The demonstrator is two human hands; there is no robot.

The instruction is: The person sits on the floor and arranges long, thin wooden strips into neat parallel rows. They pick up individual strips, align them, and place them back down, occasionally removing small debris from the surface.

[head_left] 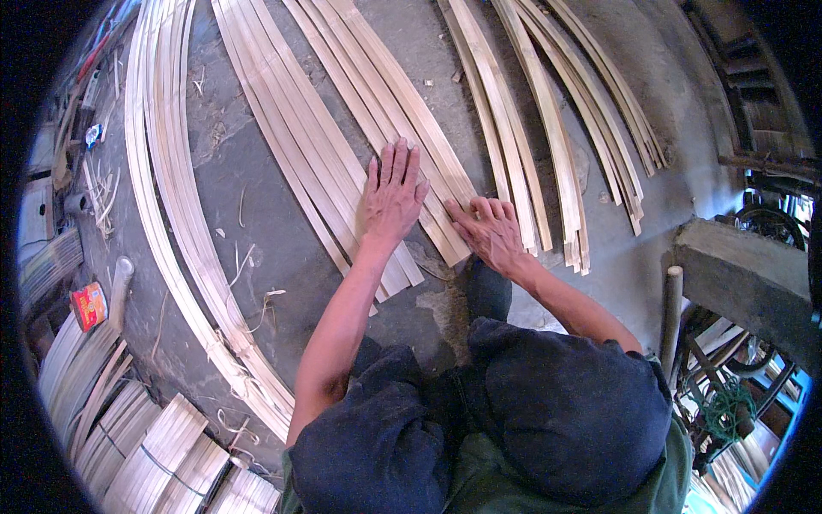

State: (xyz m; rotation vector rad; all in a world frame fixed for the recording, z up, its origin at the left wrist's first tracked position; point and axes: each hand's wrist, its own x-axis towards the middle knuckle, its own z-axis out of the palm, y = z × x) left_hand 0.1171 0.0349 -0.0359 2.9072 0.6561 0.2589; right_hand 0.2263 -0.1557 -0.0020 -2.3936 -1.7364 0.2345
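Long pale bamboo strips lie in rows on the grey floor before me. My left hand is laid flat, fingers stretched out, over the near part of the middle bamboo strips. Beside it, my right hand has its fingers curled at the near right end of that same group. Its thumb rests along the strips while its fingertips are hidden underneath. Just left of my left hand runs a wider row of strips. Another row passes close beyond my right hand.
Tied strips curve along the left. More rows lie at the far right. Stacked bundles and a red box are at lower left. A concrete block, an upright pole and green cord stand right.
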